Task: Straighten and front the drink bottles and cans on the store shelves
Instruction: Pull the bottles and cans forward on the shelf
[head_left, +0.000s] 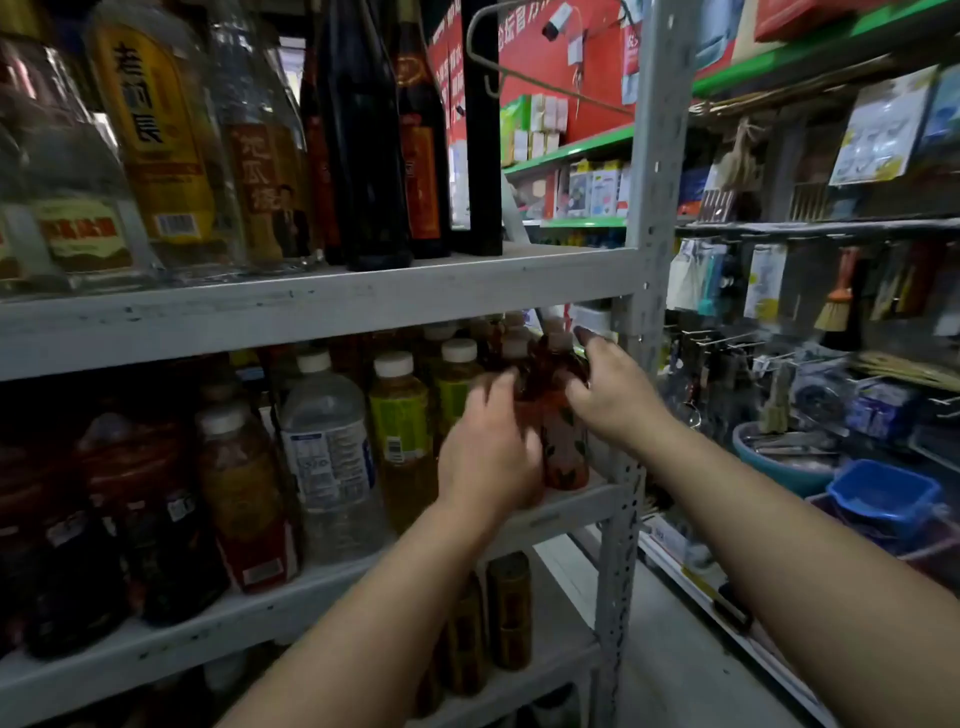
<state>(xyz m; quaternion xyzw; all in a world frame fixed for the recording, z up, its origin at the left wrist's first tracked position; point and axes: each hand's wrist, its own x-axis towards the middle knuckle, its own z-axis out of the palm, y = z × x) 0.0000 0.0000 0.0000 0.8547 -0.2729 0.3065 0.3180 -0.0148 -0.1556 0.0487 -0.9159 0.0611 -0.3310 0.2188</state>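
An orange-labelled tea bottle (563, 447) stands at the right end of the middle shelf (571, 506). My left hand (488, 457) is blurred and curls round the bottles just left of it. My right hand (610, 389) wraps the orange bottle's shoulder from the right, fingers reaching behind it. Left of them stand green-labelled tea bottles (400, 426), a clear water bottle (330, 452) and a red-labelled bottle (249, 499). More capped bottles stand behind in rows.
Tall liquor and dark sauce bottles (363, 135) fill the upper shelf (311, 306). Gold cans (509, 613) stand on the shelf below. A grey upright post (649, 208) bounds the rack on the right. Beyond it hang brushes and tools, with a blue tub (883, 499).
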